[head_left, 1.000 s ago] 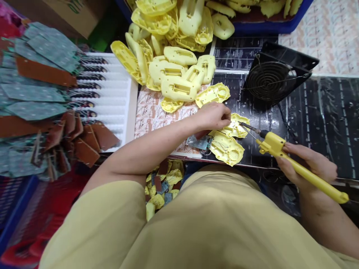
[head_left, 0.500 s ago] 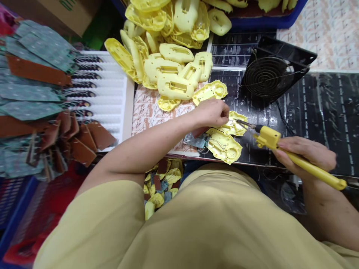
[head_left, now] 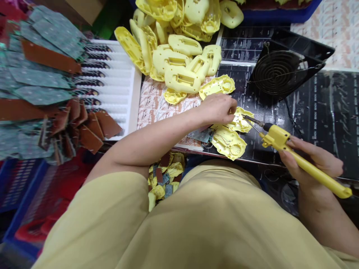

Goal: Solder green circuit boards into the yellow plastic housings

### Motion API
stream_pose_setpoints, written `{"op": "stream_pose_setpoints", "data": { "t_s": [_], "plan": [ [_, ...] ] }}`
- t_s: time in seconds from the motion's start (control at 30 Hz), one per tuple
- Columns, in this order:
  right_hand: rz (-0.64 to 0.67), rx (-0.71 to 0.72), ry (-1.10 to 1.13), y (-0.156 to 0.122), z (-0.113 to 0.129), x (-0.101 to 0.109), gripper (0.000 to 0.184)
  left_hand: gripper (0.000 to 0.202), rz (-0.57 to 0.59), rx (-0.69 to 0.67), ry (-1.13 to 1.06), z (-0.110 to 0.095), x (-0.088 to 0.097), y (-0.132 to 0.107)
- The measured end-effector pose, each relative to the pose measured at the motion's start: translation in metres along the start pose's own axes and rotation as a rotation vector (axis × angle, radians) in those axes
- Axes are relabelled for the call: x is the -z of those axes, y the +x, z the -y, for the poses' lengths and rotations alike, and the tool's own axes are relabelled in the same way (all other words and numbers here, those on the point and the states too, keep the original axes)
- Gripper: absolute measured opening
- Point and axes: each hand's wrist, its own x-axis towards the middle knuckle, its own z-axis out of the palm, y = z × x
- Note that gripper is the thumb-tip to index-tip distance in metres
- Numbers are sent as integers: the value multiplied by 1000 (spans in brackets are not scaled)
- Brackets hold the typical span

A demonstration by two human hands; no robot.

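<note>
My right hand [head_left: 311, 157] is closed round a yellow soldering iron [head_left: 305, 158] with a trigger and a thin feed tube beside its tip. The dark tip points left, over a yellow plastic shell half [head_left: 243, 121] on the table. My left hand [head_left: 221, 108] is closed at that shell's left edge, fingertips pinched; what they hold, if anything, is hidden. Nearer me lies another shell half [head_left: 228, 142], with a round speaker grille and thin wires inside. A green circuit board [head_left: 200, 136] lies against its left side, partly under my left forearm.
A black fan [head_left: 286, 67] stands at the back right. Yellow shells [head_left: 182, 78] are heaped behind my left hand. To the left, circuit boards [head_left: 42, 78] with wired parts lie on a white ridged tray [head_left: 120, 82]. A blue bin [head_left: 275, 15] stands at the back.
The whole view has shifted slightly, so the table things sit further right and higher. The soldering iron's tip stays over the same shell, and my left hand keeps its place at it.
</note>
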Motion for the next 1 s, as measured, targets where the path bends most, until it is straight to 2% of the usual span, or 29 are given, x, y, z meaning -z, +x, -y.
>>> {"op": "stream_pose_setpoints", "data": {
  "t_s": [0.1,0.23,0.33,0.4,0.5,0.67,0.87,1.0],
  "plan": [
    [-33,5,90,1,5,0,15,21,-103,-139,-54,15,6,-13],
    [-1,-91,31,-7,7,8,20,16,-11,-279,-74,29,1,-28],
    [51,-147,-41,-13,8,11,34,14,-66,-238,-12,28,-13,-29],
    [61,-135,-35,-14,10,10,30,17,-118,-200,-2,24,-21,-25],
    [46,-88,-30,-10,15,9,16,22,-128,-198,-13,18,-26,-19],
    [42,-8,59,-1,18,7,13,28,-185,-189,35,13,-27,-17],
    [51,100,164,0,15,-3,22,33,-117,-148,138,0,-22,-19],
    [54,60,110,-3,15,-5,21,31,-98,-183,186,-6,-19,-20]
  ]
}}
